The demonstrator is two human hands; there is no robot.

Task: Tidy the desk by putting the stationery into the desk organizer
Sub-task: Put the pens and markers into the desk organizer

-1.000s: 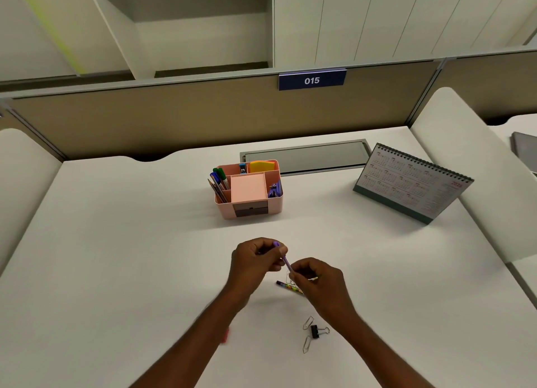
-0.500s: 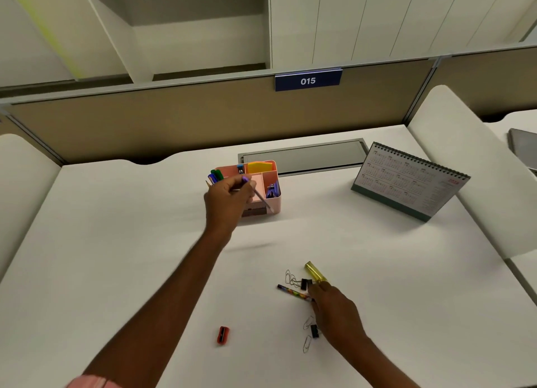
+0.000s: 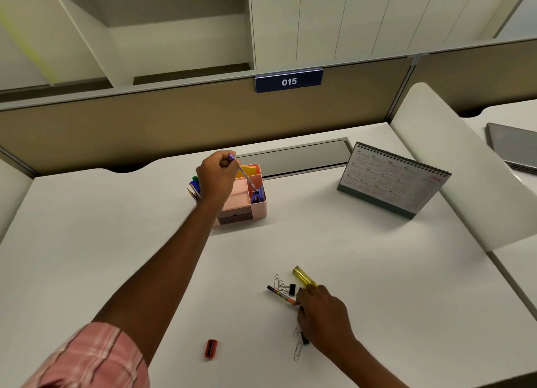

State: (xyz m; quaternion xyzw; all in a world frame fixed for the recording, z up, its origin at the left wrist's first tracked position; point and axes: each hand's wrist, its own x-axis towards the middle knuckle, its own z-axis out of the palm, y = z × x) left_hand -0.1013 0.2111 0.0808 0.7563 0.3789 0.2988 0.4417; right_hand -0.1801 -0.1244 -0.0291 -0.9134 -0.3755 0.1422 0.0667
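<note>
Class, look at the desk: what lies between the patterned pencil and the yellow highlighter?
In the head view, wire paper clips and a black binder clip lie between the pencil and the highlighter.

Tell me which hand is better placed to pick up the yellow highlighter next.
The right hand: its fingertips sit beside the yellow highlighter. The left hand is far off, holding a purple pen over the desk organizer.

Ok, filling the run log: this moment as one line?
left hand: holds purple pen over organizer | right hand: at patterned pencil, grip unclear
</note>
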